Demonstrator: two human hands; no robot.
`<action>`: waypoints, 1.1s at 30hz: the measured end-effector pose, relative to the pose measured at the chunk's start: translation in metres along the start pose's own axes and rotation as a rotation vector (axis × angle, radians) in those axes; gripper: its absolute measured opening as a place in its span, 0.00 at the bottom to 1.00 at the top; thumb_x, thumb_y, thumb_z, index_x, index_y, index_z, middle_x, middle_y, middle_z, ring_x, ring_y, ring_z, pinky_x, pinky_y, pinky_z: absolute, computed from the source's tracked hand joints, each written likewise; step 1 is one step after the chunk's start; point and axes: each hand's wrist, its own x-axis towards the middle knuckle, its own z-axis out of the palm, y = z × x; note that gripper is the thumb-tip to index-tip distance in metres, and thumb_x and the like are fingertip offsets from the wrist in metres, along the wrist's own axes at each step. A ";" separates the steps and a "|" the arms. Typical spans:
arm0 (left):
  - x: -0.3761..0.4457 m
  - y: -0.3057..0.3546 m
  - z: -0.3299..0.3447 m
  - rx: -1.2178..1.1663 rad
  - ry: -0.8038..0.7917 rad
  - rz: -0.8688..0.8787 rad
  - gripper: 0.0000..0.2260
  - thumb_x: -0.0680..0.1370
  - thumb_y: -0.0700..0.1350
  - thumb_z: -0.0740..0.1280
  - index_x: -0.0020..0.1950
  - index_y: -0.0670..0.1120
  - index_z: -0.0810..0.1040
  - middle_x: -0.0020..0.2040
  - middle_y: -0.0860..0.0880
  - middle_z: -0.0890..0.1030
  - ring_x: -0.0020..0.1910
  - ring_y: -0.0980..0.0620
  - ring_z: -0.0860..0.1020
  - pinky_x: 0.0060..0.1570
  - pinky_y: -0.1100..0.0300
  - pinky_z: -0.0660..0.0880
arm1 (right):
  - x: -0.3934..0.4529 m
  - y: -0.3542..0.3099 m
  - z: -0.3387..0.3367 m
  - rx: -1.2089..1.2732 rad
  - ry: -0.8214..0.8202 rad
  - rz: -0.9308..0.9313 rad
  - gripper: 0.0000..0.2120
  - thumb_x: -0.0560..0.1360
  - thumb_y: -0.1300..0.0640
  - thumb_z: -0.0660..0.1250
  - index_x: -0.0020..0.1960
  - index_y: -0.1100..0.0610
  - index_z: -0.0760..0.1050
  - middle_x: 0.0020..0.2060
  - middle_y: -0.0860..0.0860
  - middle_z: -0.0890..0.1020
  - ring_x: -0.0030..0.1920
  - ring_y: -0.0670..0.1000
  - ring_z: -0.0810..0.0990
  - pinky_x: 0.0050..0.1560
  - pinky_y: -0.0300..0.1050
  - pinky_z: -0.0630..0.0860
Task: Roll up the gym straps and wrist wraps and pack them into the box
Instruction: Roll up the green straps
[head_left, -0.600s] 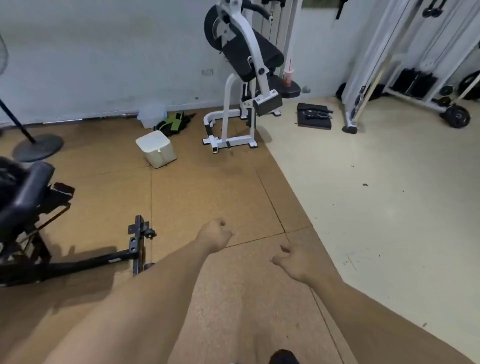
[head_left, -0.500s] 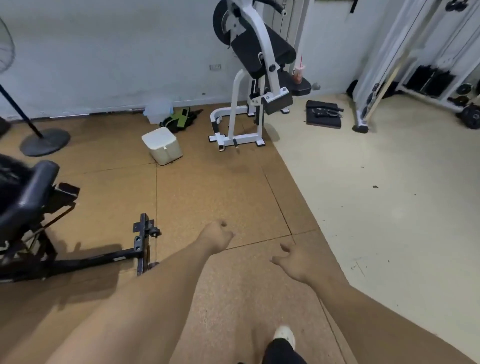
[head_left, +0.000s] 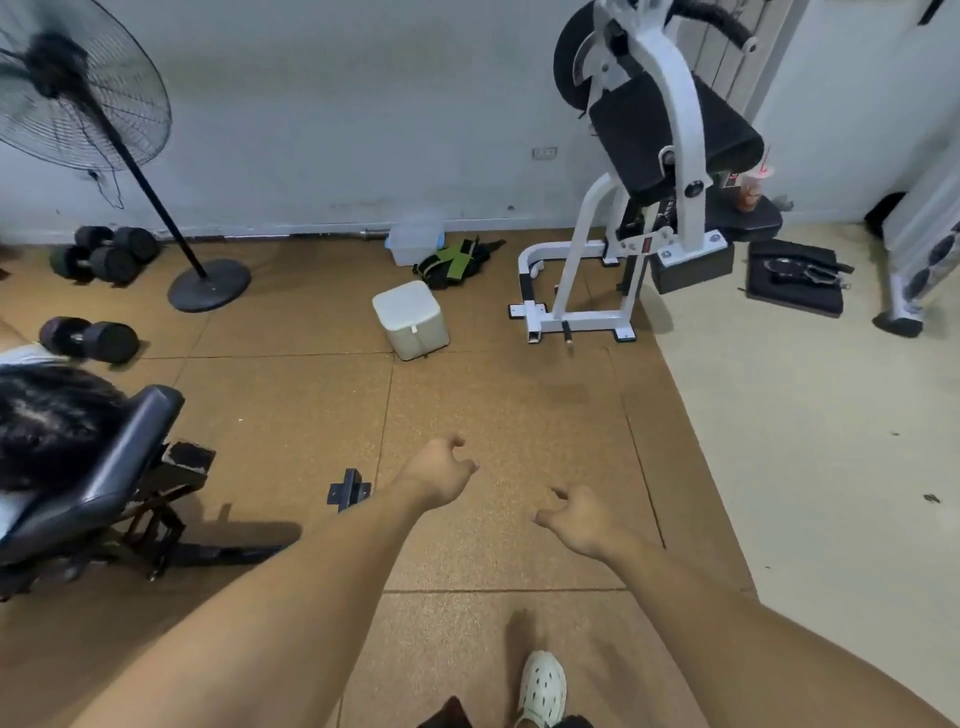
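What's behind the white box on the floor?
Behind the white box lie green-and-black straps in a heap, beside a clear plastic tub by the wall. What's inside the white box cannot be seen.

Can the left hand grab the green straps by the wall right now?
Probably not yet. The left hand hangs loosely curled over bare floor, and the green straps lie far ahead by the wall beside the clear box. Nothing blocks the path except the white bin; walking closer should do it.

Three dumbbells (head_left: 88, 340) at nine and ten o'clock, two boxes (head_left: 411, 319), one fan (head_left: 78, 93), two hands (head_left: 436, 470).
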 end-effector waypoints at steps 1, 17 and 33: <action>0.013 0.000 -0.014 -0.012 0.014 -0.018 0.24 0.83 0.52 0.65 0.78 0.46 0.67 0.74 0.44 0.73 0.69 0.43 0.74 0.62 0.56 0.71 | 0.018 -0.015 -0.009 -0.017 -0.014 -0.013 0.35 0.79 0.48 0.70 0.81 0.58 0.62 0.76 0.56 0.72 0.74 0.56 0.72 0.72 0.47 0.67; 0.284 -0.060 -0.219 -0.046 0.085 -0.121 0.24 0.83 0.51 0.66 0.77 0.44 0.68 0.74 0.42 0.73 0.70 0.42 0.73 0.65 0.56 0.71 | 0.288 -0.268 -0.030 -0.191 -0.074 -0.066 0.35 0.79 0.46 0.71 0.81 0.54 0.62 0.72 0.55 0.76 0.70 0.56 0.76 0.67 0.46 0.71; 0.558 -0.056 -0.396 0.014 -0.014 -0.163 0.23 0.82 0.49 0.68 0.75 0.43 0.70 0.68 0.43 0.79 0.68 0.42 0.76 0.63 0.56 0.71 | 0.533 -0.450 -0.071 -0.077 -0.084 -0.030 0.35 0.78 0.52 0.71 0.81 0.56 0.61 0.73 0.56 0.74 0.65 0.56 0.80 0.60 0.47 0.77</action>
